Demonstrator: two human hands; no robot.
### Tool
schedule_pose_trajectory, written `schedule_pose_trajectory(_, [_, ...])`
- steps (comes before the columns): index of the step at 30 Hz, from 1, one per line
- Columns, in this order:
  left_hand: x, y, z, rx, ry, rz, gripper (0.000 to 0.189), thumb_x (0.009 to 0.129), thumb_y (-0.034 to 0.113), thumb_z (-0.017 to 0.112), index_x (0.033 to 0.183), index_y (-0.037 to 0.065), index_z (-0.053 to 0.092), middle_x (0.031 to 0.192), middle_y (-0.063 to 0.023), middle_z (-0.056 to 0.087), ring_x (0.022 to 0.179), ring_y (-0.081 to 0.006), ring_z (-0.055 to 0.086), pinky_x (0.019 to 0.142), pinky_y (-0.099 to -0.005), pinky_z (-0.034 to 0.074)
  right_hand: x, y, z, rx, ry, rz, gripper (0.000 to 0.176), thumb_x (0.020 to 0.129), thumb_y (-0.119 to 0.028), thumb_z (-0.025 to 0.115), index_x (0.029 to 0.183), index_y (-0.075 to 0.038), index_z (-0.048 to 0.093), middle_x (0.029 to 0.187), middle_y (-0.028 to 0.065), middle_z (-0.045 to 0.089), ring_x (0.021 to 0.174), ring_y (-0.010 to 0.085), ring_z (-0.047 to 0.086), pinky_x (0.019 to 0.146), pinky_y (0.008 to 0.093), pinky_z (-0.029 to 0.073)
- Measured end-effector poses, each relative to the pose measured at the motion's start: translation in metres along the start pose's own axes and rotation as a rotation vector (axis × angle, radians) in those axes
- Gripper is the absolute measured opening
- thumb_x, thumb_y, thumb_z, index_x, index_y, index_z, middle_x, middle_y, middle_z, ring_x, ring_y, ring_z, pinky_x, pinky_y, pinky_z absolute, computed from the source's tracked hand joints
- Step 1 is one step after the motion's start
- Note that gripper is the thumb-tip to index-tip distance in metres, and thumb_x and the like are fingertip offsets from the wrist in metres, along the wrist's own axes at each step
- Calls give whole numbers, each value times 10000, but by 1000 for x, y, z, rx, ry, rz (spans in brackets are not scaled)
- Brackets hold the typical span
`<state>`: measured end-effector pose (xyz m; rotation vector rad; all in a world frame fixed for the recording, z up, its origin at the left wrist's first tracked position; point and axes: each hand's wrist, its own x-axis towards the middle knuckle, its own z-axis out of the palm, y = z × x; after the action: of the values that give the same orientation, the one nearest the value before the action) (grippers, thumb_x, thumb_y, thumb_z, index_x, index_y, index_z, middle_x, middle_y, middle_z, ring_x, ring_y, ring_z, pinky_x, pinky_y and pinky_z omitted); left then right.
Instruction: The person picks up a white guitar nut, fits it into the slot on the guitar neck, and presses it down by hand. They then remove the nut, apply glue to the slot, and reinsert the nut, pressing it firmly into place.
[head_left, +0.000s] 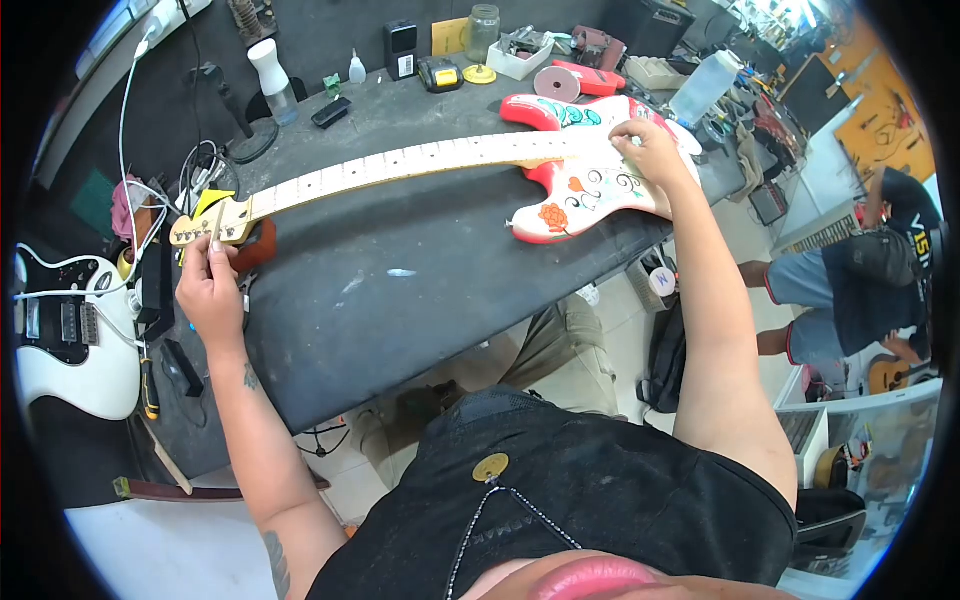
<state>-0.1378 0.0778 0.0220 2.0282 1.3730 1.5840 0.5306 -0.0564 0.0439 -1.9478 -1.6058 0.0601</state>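
An electric guitar lies across the bench, with a white-and-red painted body (585,195) on the right and a pale maple neck (390,163) reaching left. At its headstock (235,220), beside the tuning pegs, my left hand (211,295) has thumb and fingertips pinched together. A thin pale strip shows just above those fingertips; I cannot make out what it is. Over the guitar's body, my right hand (652,152) is closed with its fingers bent at the surface. Whatever may be between those fingers is hidden. An orange-brown support (262,243) sits under the headstock end.
A white electric guitar (75,370) and a screwdriver (149,385) are at the left. Along the back stand a spray bottle (272,80), a glass jar (482,35) and a tape measure (440,74). Another person (850,285) is off to the right.
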Motion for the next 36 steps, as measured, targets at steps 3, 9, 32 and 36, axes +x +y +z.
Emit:
schedule_pose_trajectory(3, [-1, -1, 0, 47, -12, -29, 190, 1112, 144, 634, 1138, -11, 741, 832, -36, 772, 652, -81, 618, 620, -283, 498, 7, -1, -2, 10, -84, -17, 176, 964, -157, 800, 1072, -18, 807, 1152, 124, 770, 1123, 263, 729, 998, 392, 551])
schedule_pose_trajectory(9, [-2, -3, 5, 4, -125, 34, 181, 1057, 125, 674, 1116, -19, 766, 815, -80, 781, 721, -144, 711, 688, -315, 552, 19, 9, 0, -48, -178, -84, 219, 910, -198, 817, 1038, -22, 796, 1134, 124, 742, 1107, 269, 701, 1015, 414, 537])
schedule_pose_trajectory(32, [86, -10, 1, 157, -370, 283, 166, 963, 97, 722, 1090, 17, 792, 1065, -115, 779, 965, -275, 749, 875, -387, 585, 29, -252, 127, 95, -37, -326, 168, 1003, -161, 746, 1088, -37, 673, 938, 186, 721, 891, 402, 689, 809, 476, 543])
schedule_pose_trajectory(36, [73, -19, 23, 167, -316, 369, 107, 946, 72, 714, 998, 7, 781, 1084, -150, 782, 1015, -363, 742, 914, -457, 582, 31, -252, 150, 90, 70, -408, 135, 1002, -138, 735, 1121, -73, 725, 1020, 135, 724, 961, 365, 699, 854, 465, 556])
